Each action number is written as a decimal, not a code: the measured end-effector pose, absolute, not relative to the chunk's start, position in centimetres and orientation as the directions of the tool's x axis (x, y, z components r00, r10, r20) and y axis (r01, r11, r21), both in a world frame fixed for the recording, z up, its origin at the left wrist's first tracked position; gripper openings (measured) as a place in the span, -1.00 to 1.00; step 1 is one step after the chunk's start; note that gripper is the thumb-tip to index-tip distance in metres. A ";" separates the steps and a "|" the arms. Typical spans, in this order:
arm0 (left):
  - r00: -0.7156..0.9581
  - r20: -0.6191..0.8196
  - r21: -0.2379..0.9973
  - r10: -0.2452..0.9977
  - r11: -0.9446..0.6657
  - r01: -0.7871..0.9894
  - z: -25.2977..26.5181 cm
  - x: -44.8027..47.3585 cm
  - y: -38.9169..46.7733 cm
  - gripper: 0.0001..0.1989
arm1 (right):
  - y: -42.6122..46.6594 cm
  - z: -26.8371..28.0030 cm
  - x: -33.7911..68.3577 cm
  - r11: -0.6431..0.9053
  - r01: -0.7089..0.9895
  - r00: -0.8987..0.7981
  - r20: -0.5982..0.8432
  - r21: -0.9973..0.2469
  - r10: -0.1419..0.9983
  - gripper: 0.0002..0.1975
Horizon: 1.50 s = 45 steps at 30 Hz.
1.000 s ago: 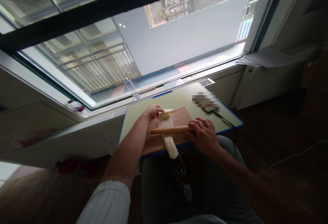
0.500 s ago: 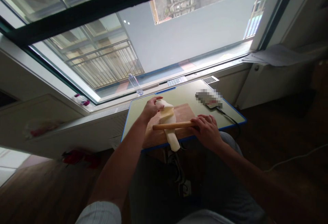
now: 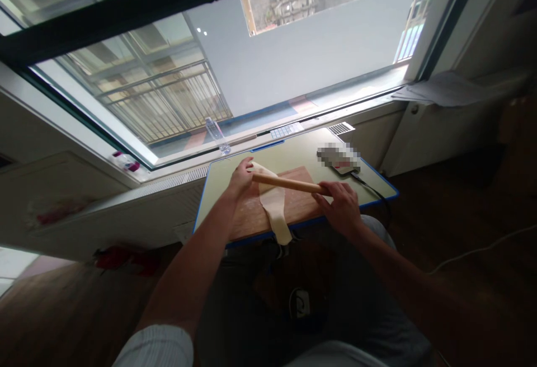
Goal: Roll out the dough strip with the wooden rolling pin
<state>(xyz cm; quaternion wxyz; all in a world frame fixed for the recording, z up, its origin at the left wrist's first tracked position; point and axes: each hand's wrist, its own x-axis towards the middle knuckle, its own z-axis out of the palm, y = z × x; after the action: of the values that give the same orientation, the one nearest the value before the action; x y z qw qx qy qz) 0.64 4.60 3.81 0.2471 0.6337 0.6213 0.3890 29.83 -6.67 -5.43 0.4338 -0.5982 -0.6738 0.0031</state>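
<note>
Rolling the dough sheet [image 3: 273, 199] calls for even pressure: support its near tail, which overhangs the near edge of the wooden board [image 3: 247, 219]. Hold the right hand [image 3: 340, 202], fingers wrapped around the rolling pin [image 3: 289, 183], level with the left hand [image 3: 242, 178] at the pin's left end. Left finger closure cannot be told (the back of the hand obscures it). The pin hides a dough strip; the far-right object [image 3: 339, 158] on the table [image 3: 302, 149] is pixelated.

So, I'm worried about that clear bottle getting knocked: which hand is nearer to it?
Left. The left hand is on the near side of the clear bottle; the right hand is farther off to the right, holding the rolling pin.
</note>
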 end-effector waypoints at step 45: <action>0.102 0.066 0.801 0.993 -0.114 0.588 8.6 0.0 5.4 -0.48 | 0.4 -3.0 27.3 0.052 0.783 0.210 0.343 -0.620 0.916 -0.64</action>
<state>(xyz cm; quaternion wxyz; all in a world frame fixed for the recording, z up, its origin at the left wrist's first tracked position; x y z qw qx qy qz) 0.00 5.39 8.64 0.3133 0.6729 0.5873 0.3226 27.33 0.35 -3.02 0.3729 -0.6827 -0.6221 0.0887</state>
